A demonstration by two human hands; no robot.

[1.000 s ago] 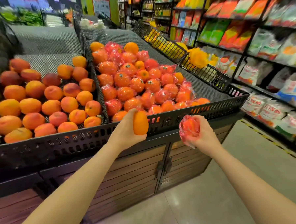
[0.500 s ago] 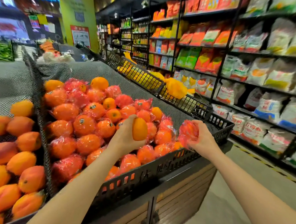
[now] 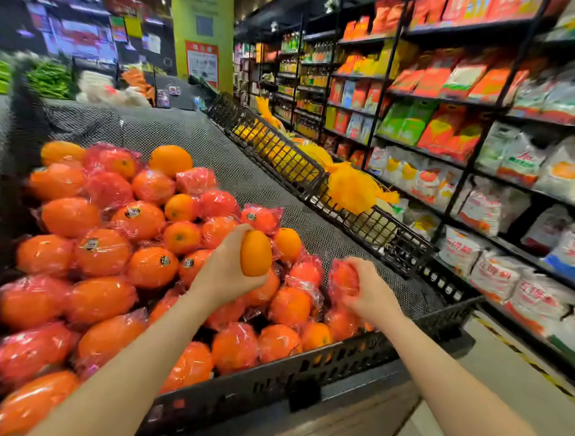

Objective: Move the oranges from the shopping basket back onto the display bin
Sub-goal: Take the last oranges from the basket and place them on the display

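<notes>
My left hand (image 3: 225, 269) grips a bare orange (image 3: 256, 253) just above the heap of oranges (image 3: 138, 243) in the display bin (image 3: 291, 373). My right hand (image 3: 370, 294) is closed on an orange wrapped in red film (image 3: 343, 279), low over the heap's right side, by the grey mesh liner. Many oranges in the heap are wrapped in red film, some carry stickers. The shopping basket is not in view.
The bin's black perforated front rim runs under both forearms. A black wire divider (image 3: 315, 176) borders the bin on the right, with yellow net bags (image 3: 351, 188) beyond it. Shelves of packaged goods (image 3: 484, 128) line the aisle at right. Grey mesh (image 3: 190, 136) covers the bin's rear slope.
Both hands have moved forward from in front of the rim to over the orange heap, each still holding its orange. The view has swung right, so the peach bin has left the frame.
</notes>
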